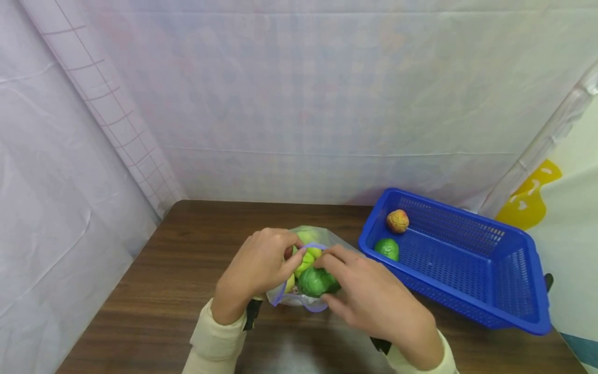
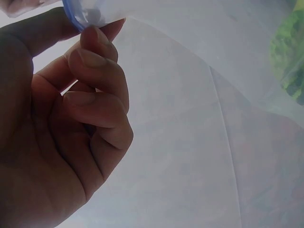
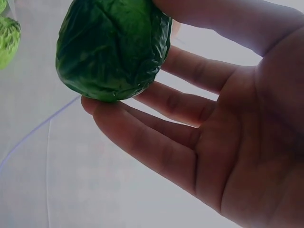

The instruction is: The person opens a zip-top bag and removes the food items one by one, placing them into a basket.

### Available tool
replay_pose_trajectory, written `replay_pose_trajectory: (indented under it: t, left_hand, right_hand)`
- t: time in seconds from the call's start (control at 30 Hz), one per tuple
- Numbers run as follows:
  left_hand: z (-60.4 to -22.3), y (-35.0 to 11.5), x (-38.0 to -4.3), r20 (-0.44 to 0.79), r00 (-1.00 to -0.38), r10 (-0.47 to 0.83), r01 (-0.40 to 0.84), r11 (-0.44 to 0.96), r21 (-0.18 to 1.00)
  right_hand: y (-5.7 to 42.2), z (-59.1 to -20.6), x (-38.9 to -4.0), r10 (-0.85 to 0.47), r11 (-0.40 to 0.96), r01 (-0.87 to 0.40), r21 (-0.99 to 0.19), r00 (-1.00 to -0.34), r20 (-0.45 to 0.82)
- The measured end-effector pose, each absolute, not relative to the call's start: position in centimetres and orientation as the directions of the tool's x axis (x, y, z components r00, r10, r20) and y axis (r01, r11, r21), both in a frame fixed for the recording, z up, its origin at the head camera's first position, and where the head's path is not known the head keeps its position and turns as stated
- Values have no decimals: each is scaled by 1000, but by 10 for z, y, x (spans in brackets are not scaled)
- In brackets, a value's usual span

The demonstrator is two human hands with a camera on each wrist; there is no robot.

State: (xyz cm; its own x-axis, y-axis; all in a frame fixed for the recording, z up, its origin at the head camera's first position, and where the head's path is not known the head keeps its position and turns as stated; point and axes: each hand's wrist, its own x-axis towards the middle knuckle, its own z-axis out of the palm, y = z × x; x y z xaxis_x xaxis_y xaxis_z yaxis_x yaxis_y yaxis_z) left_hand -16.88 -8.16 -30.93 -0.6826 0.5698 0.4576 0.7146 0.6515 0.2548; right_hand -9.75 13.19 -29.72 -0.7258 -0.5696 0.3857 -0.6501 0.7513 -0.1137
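In the head view a clear bag (image 1: 329, 238) with a purple-blue rim stands on the table, its mouth spread between both hands. My left hand (image 1: 261, 262) pinches the rim (image 2: 70, 13) between thumb and fingertips, the other fingers curled loosely. A small dark green cabbage (image 1: 315, 282) is held by my right hand (image 1: 374, 293) over the bag's mouth. The right wrist view shows fingers and thumb around that cabbage (image 3: 111, 52). Inside the bag lie yellow-green pieces (image 1: 306, 264) and a dark red piece, partly hidden by the left hand.
To the right stands a blue perforated basket (image 1: 448, 275). It holds a wrinkled orange-yellow fruit (image 1: 397, 221) and a small green cabbage (image 1: 387, 249) at its left end. White sheeting (image 1: 303, 104) hangs behind the brown wooden table (image 1: 154, 291).
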Motion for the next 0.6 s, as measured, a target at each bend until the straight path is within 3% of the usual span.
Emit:
replay_pose_trajectory:
  t: [0.6]
  left_hand:
    - [-309, -82, -170, 457, -688, 563, 706, 663, 247]
  right_hand:
    - [145, -294, -115, -513, 752, -643, -146, -710, 483]
